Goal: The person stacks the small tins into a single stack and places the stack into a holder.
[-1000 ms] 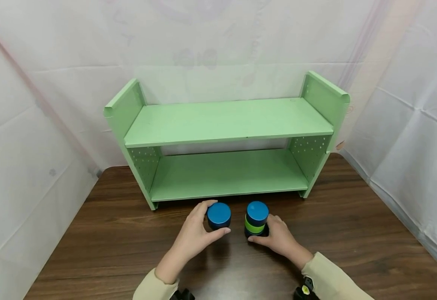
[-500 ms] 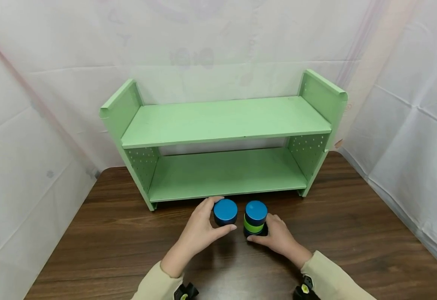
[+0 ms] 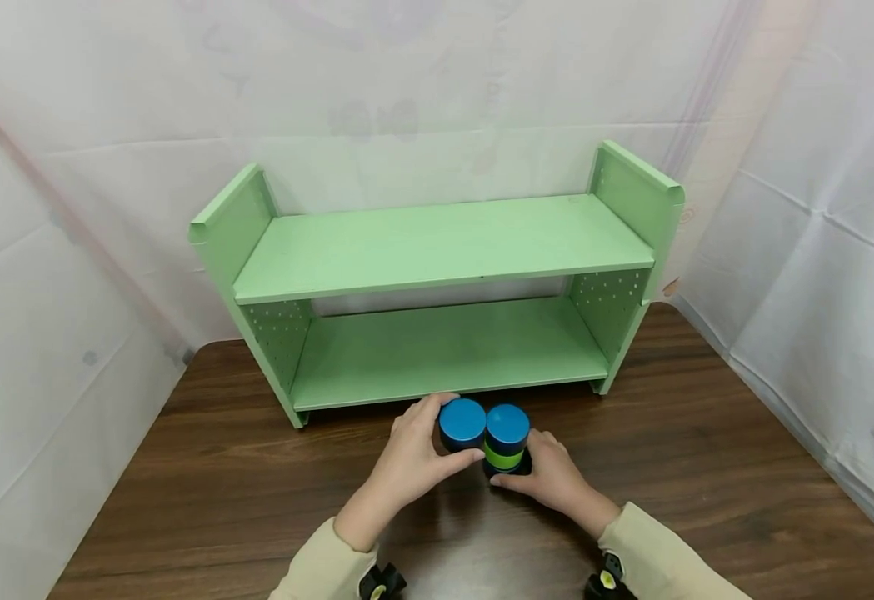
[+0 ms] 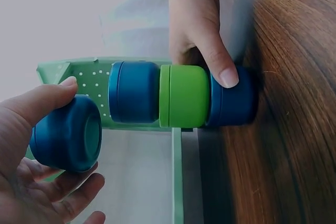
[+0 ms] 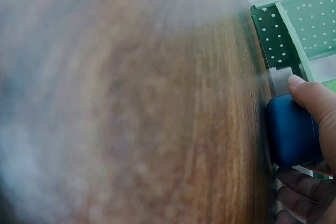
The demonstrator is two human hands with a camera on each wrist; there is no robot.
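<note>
The green shelf [image 3: 444, 246] stood on the dark wooden counter [image 3: 182, 467], and everything the person handled was in front of it, near its lower front edge and a little right of its middle. The left hand [image 3: 412, 450] had its grip closed round a loose blue jar [image 4: 65, 135], thumb on one side and fingers on the other, held up off the counter in front of the shelf. The right hand [image 3: 556, 475], nearer the shelf's right end, had its grip round the lowest blue jar [image 4: 231, 103] of an upright stack. On that jar sat a green jar [image 4: 186, 95], and on the green one a top blue jar [image 4: 134, 93]. The loose jar was just beside the stack's top, on the side towards the shelf's left end; the left wrist view showed a gap between them. Behind the shelf hung pale, faintly printed sheeting [image 3: 377, 75]. Both arms wore cream sleeves [image 3: 324, 562].
</note>
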